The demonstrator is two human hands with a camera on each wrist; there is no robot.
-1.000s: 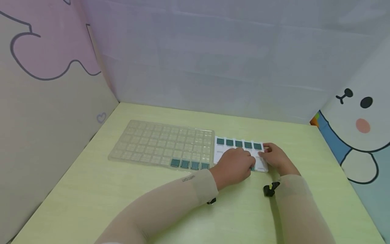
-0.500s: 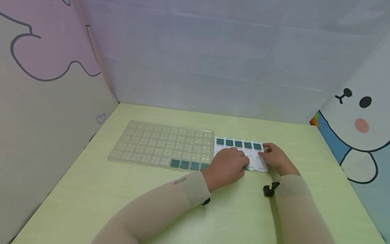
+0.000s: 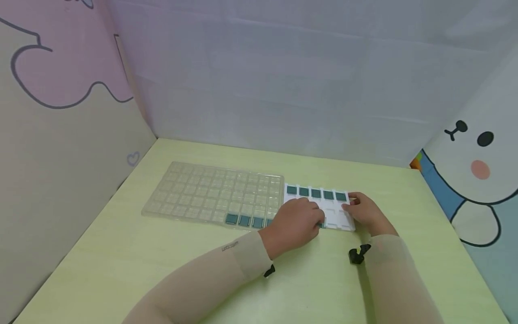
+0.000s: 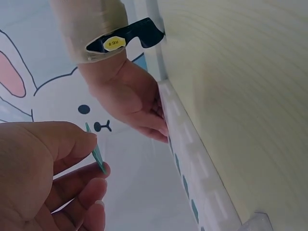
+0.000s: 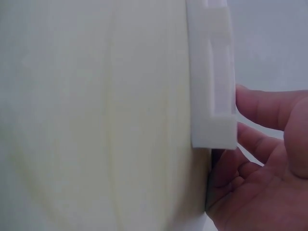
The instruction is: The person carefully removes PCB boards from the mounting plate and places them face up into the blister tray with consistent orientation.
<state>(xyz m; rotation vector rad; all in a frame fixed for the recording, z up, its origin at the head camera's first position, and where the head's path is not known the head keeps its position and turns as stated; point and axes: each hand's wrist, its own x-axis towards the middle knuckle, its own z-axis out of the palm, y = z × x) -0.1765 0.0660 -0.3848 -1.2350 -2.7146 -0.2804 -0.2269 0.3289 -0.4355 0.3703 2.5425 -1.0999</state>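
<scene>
My left hand (image 3: pixel 292 225) pinches a thin square green chip (image 4: pixel 97 156) between thumb and forefinger, over the near side of a white tray (image 3: pixel 339 216). The left wrist view shows the chip edge-on, apart from the tray. At the tray's right end my right hand (image 3: pixel 368 213) holds the edge; in the right wrist view the thumb (image 5: pixel 262 107) lies on the top and the other fingers are at the end. Several green chips (image 3: pixel 316 193) sit in the tray's far row. The left hand hides part of the tray.
A clear plastic tray (image 3: pixel 202 193) with many square pockets lies against the white tray's left side. Several green chips (image 3: pixel 244 221) fill pockets at its near right corner. Printed walls stand at the back and sides of the pale table (image 3: pixel 101 265).
My left hand has moved left along the white tray with the green chip, towards the clear tray. The right hand has stayed at the tray's right end.
</scene>
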